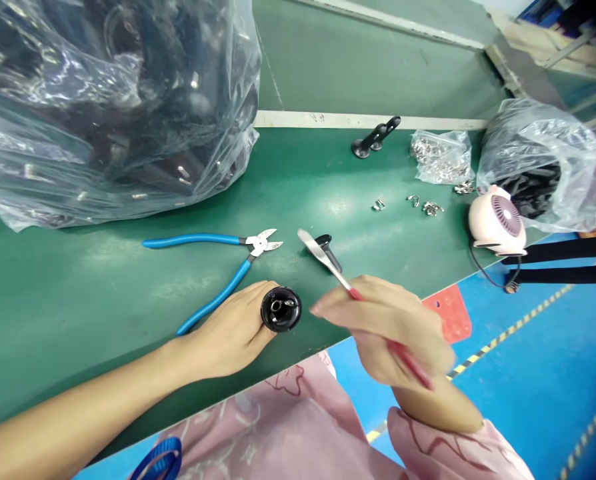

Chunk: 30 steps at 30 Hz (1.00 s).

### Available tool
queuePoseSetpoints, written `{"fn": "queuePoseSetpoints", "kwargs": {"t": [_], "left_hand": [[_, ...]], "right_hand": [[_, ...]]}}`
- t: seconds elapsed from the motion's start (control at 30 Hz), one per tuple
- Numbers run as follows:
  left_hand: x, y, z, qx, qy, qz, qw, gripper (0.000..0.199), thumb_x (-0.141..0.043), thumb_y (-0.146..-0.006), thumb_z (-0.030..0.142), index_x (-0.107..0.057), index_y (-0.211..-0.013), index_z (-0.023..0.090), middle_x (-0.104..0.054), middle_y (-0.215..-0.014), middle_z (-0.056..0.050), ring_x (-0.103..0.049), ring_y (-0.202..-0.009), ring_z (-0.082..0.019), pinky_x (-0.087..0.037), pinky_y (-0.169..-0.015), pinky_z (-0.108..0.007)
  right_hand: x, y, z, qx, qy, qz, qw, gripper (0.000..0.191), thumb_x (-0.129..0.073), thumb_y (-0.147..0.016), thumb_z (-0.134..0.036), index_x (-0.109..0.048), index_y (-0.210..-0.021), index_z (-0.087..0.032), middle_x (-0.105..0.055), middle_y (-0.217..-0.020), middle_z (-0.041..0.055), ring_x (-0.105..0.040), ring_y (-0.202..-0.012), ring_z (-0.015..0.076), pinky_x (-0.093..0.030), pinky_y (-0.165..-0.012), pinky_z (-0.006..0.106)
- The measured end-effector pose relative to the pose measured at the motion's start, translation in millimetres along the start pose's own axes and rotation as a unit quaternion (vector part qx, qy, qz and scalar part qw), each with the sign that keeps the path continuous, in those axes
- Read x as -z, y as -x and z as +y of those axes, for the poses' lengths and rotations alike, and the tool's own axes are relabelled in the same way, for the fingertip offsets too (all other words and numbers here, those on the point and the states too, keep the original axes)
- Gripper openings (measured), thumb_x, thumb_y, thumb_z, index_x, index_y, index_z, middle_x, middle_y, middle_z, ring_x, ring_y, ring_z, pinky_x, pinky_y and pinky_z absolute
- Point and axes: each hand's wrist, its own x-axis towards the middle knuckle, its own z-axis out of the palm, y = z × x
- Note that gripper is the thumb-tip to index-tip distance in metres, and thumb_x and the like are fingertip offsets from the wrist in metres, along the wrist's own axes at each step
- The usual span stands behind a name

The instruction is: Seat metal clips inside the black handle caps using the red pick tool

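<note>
My pink sleeve (443, 453) is closest to me, and it has thin red lines on it. My right hand (383, 327) is a bit blurry. It is closed tight on a thin tool with a red handle (413, 363) and a flat silver blade that points out over the green mat (78, 320). The tip of the blade is right by a small black piece (328, 250), and I can't tell if they touch.

My left hand (228, 330) lies on the mat and holds a round black cap (281, 309) at its fingertips. The cap has a bit of silver metal in the middle, and it sits close to my right hand.

Just past my left hand are blue-handled cutters (261, 243) with their silver jaws open. Farther along, two black pieces (375, 139) stand near a white strip (358, 120) at the back of the mat. Beside them is a small clear bag of silver bits (441, 159), and a few loose silver clips (378, 205) lie in front of it.

A big clear bag of black things (103, 107) sits on the left. A smaller clear bag (538, 160) sits on the right, next to a little pink fan (498, 221). The white strip has tiny marks on it, too small for me to read.
</note>
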Motion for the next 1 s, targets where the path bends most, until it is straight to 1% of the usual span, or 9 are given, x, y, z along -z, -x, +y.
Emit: {"fn": "queuePoseSetpoints", "kwargs": {"t": [0.07,0.2,0.3,0.4,0.6,0.7,0.83,0.9,1.0], "left_hand": [[-0.9,0.9,-1.0,-0.005,-0.003,-0.001,1.000,0.017,-0.032,-0.093,0.027,-0.045,-0.091,0.017,-0.053,-0.091,-0.007,-0.051,-0.087,-0.021,-0.046,-0.081,-0.039],[-2.1,2.1,-1.6,-0.018,-0.020,0.008,1.000,0.016,-0.033,-0.094,0.028,-0.045,-0.089,0.017,-0.052,-0.087,-0.006,-0.051,-0.084,-0.021,-0.045,-0.079,-0.038],[-2.4,1.4,-0.2,-0.014,-0.034,0.012,0.999,0.014,-0.036,-0.094,0.028,-0.045,-0.089,0.017,-0.053,-0.085,-0.005,-0.050,-0.080,-0.019,-0.045,-0.075,-0.036],[-2.7,0.5,1.3,-0.008,-0.044,0.009,0.999,0.017,-0.037,-0.094,0.030,-0.046,-0.090,0.017,-0.054,-0.087,-0.006,-0.050,-0.082,-0.020,-0.045,-0.076,-0.037],[-3.7,1.2,1.0,-0.021,-0.055,0.000,0.998,0.020,-0.035,-0.095,0.029,-0.048,-0.089,0.015,-0.054,-0.085,-0.006,-0.050,-0.080,-0.020,-0.045,-0.075,-0.037],[-5.0,1.1,-0.4,-0.031,-0.060,0.010,0.998,0.020,-0.035,-0.095,0.029,-0.048,-0.090,0.015,-0.055,-0.085,-0.006,-0.050,-0.080,-0.020,-0.046,-0.076,-0.037],[-5.3,2.3,-1.8,-0.040,-0.055,0.028,0.997,0.022,-0.037,-0.094,0.033,-0.048,-0.089,0.015,-0.056,-0.085,-0.007,-0.052,-0.081,-0.021,-0.046,-0.077,-0.037],[-4.2,3.9,-1.5,-0.032,-0.040,0.029,0.998,0.023,-0.037,-0.094,0.035,-0.049,-0.091,0.016,-0.057,-0.088,-0.007,-0.054,-0.084,-0.021,-0.047,-0.078,-0.038],[-2.3,6.9,0.0,0.008,0.020,0.026,0.999,0.022,-0.042,-0.093,0.035,-0.044,-0.109,0.019,-0.061,-0.102,-0.007,-0.058,-0.095,-0.021,-0.047,-0.080,-0.036]], "right_hand": [[-1.5,-1.4,2.3,-0.006,0.005,-0.035,0.999,0.015,-0.050,-0.087,-0.007,-0.059,-0.097,-0.014,-0.066,-0.086,0.0073,-0.062,-0.077,0.0134,-0.051,-0.066,0.027],[-6.0,-1.8,1.7,-0.001,0.034,-0.119,0.992,0.007,-0.056,-0.084,-0.008,-0.059,-0.089,-0.012,-0.066,-0.084,0.0072,-0.058,-0.081,0.0145,-0.052,-0.076,0.030],[-6.3,1.5,-2.2,-0.050,0.060,-0.168,0.983,0.014,-0.050,-0.085,-0.003,-0.056,-0.092,-0.014,-0.064,-0.085,0.0056,-0.055,-0.084,0.0149,-0.050,-0.075,0.029],[-5.0,3.5,-5.8,-0.113,0.082,-0.191,0.972,0.018,-0.045,-0.086,-0.002,-0.054,-0.094,-0.015,-0.062,-0.085,0.0045,-0.054,-0.083,0.0147,-0.048,-0.074,0.028],[-2.0,-0.6,-8.0,-0.140,0.083,-0.229,0.960,0.009,-0.046,-0.089,-0.011,-0.051,-0.093,-0.017,-0.060,-0.084,0.0038,-0.053,-0.077,0.0137,-0.045,-0.068,0.026],[-3.2,-1.4,-7.8,-0.120,0.098,-0.224,0.962,0.011,-0.045,-0.088,-0.007,-0.051,-0.089,-0.017,-0.060,-0.081,0.0033,-0.053,-0.075,0.0138,-0.044,-0.067,0.026],[-5.8,-0.1,-9.0,-0.060,0.095,-0.190,0.975,0.012,-0.046,-0.086,-0.005,-0.051,-0.086,-0.016,-0.060,-0.079,0.0031,-0.053,-0.074,0.0138,-0.045,-0.069,0.028],[-5.5,1.8,-9.9,-0.059,0.073,-0.166,0.982,0.011,-0.047,-0.086,-0.006,-0.050,-0.086,-0.016,-0.061,-0.081,0.0037,-0.055,-0.077,0.0133,-0.047,-0.070,0.027],[-4.0,6.5,-9.2,-0.084,0.038,-0.123,0.988,0.012,-0.048,-0.085,-0.005,-0.049,-0.085,-0.017,-0.061,-0.083,0.0033,-0.058,-0.077,0.0115,-0.049,-0.068,0.024]]}}
